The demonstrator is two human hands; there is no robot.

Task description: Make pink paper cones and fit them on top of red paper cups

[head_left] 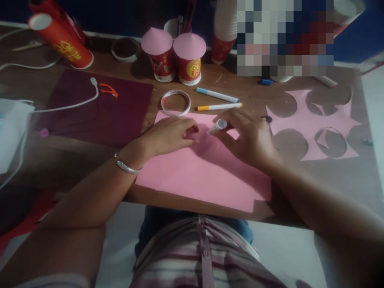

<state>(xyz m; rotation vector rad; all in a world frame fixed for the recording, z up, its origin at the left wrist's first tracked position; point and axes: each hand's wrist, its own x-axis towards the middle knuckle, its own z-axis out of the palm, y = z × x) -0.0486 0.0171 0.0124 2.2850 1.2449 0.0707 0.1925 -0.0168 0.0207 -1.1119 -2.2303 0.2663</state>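
White tube (pixel 221 124) between bent right fingers (pixel 230 115)

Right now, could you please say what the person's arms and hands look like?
The left hand and right hand are ungloved. A silvery bracelet sits on the left wrist; none shows on the right. A pale sleeve edge shows at lower left.

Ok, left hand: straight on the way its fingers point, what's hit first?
Likely the small white cylinder in the right hand, just ahead of the left hand; their heights over the pink sheet are hard to judge, so contact isn't certain.
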